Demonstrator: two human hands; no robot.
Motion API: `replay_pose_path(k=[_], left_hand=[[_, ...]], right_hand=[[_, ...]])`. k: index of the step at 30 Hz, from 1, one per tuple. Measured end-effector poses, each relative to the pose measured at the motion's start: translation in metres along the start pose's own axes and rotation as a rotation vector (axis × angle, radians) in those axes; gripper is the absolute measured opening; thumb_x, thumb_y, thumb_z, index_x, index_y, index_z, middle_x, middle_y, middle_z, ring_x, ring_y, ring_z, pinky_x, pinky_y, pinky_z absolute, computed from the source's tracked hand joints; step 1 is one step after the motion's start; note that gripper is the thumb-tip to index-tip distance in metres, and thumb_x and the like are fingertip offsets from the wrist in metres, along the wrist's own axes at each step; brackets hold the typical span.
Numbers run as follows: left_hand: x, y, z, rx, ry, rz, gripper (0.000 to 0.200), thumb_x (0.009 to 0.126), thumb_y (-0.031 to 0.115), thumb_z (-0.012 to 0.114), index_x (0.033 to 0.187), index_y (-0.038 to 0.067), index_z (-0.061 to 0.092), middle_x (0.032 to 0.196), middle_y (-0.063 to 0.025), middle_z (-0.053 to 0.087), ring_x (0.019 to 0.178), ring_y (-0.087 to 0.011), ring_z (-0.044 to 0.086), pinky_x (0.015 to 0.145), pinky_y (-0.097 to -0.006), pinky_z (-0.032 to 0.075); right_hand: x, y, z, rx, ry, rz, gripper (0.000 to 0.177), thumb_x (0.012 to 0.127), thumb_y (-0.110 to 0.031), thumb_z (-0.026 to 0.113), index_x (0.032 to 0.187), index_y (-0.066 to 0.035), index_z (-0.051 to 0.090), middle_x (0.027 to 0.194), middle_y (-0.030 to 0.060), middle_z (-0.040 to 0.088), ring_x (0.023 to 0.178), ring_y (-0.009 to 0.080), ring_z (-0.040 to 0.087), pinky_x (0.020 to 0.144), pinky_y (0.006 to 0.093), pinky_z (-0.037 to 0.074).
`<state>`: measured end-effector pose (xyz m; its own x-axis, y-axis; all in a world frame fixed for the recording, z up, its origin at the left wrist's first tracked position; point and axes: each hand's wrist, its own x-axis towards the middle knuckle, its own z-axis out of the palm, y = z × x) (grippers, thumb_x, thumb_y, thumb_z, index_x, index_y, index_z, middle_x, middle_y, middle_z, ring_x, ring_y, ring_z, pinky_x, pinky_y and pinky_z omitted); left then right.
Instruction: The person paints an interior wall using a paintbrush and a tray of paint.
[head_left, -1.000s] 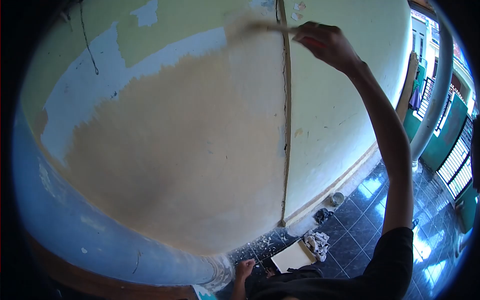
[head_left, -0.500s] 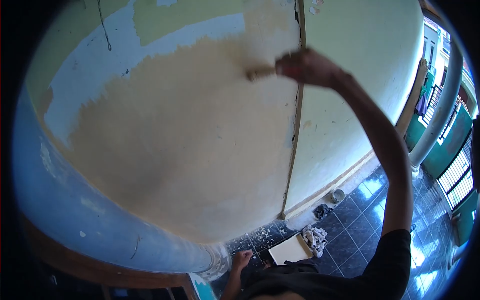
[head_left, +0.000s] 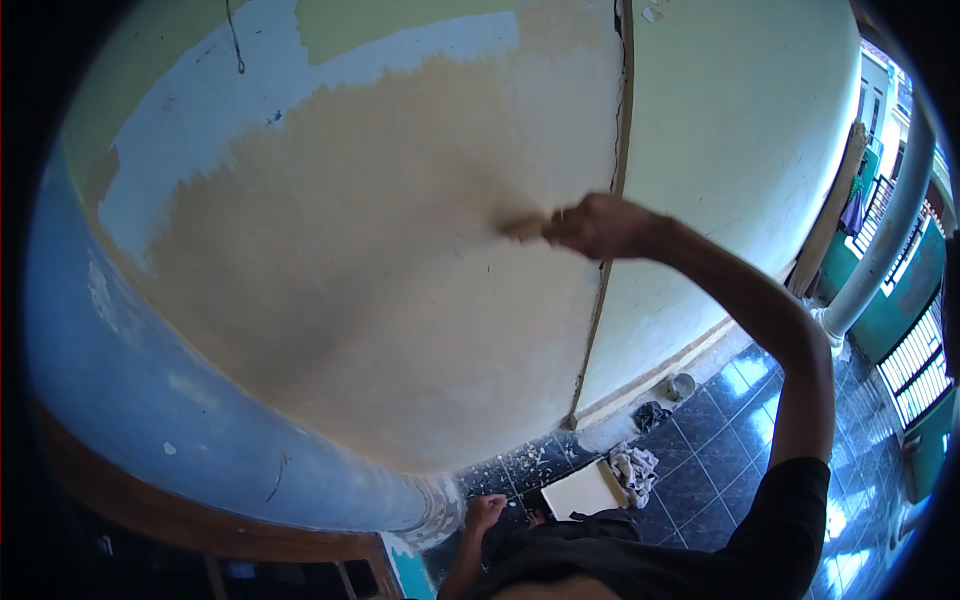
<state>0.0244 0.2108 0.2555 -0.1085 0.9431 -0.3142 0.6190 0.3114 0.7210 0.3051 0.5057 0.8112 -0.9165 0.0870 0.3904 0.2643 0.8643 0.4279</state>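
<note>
My right hand is closed around a paintbrush, its arm reaching out from the right. The bristles are against the wall or very close to it; motion blurs them. Fresh cream paint covers most of this panel, with a ragged upper edge against a pale white patch and older green paint. Low in the view, near the foot of the blue column, my left hand hangs with its fingers curled. I make out nothing in it.
On the dark tiled floor stand a white tray, a crumpled cloth, a black plastic bag and a small pot. Paint flakes lie by the wall. A cracked vertical trim divides the wall panels.
My right hand has brought the paintbrush down the wall, from near the panel's upper right towards its middle. The left hand stays low. The camera view has shifted slightly.
</note>
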Motion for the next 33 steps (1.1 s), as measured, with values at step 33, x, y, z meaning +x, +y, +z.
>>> replay_pose_path(k=[33], left_hand=[[-0.003,0.000,-0.010,-0.087,0.059,-0.020,0.032,0.086,0.043,0.065,0.105,0.018,0.074,0.096,-0.0121,0.072,0.092,-0.0293,0.070,0.080,-0.0396,0.054]], right_hand=[[0.068,-0.036,-0.018,0.357,0.028,0.066,0.017,0.079,-0.002,0.071,0.092,-0.004,0.061,0.081,0.0093,0.065,0.069,0.0255,0.068,0.063,0.0351,0.058]])
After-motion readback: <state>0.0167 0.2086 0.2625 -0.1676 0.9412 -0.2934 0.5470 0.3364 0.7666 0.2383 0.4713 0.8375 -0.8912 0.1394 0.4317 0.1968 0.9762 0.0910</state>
